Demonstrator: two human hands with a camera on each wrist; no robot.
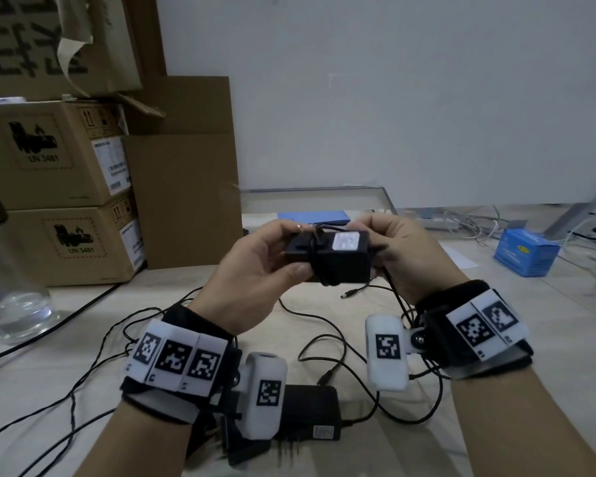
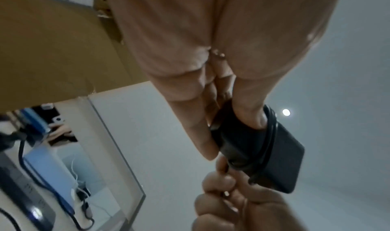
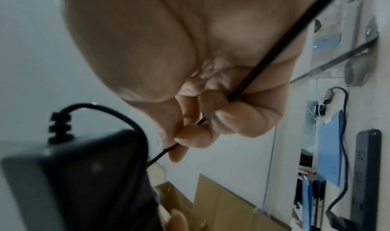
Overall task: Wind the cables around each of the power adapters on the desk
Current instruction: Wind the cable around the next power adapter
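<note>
A black power adapter (image 1: 338, 259) with a white label is held up above the desk; in the left wrist view the adapter (image 2: 280, 164) has a few turns of thin black cable round its middle. My left hand (image 1: 272, 256) grips its left end, thumb underneath. My right hand (image 1: 389, 242) pinches the cable (image 3: 274, 49) at the adapter's right end, and the cable runs taut through my curled fingers (image 3: 232, 117). The cable's barrel plug (image 1: 350, 293) hangs below. A second black adapter (image 1: 310, 414) lies on the desk near me, its cable loose.
Cardboard boxes (image 1: 59, 187) are stacked at the left, a clear glass jar (image 1: 11, 294) at the far left. A blue box (image 1: 525, 251) and white cables lie at the back right. Loose black cables (image 1: 327, 342) loop over the light desk (image 1: 547, 339) below my wrists.
</note>
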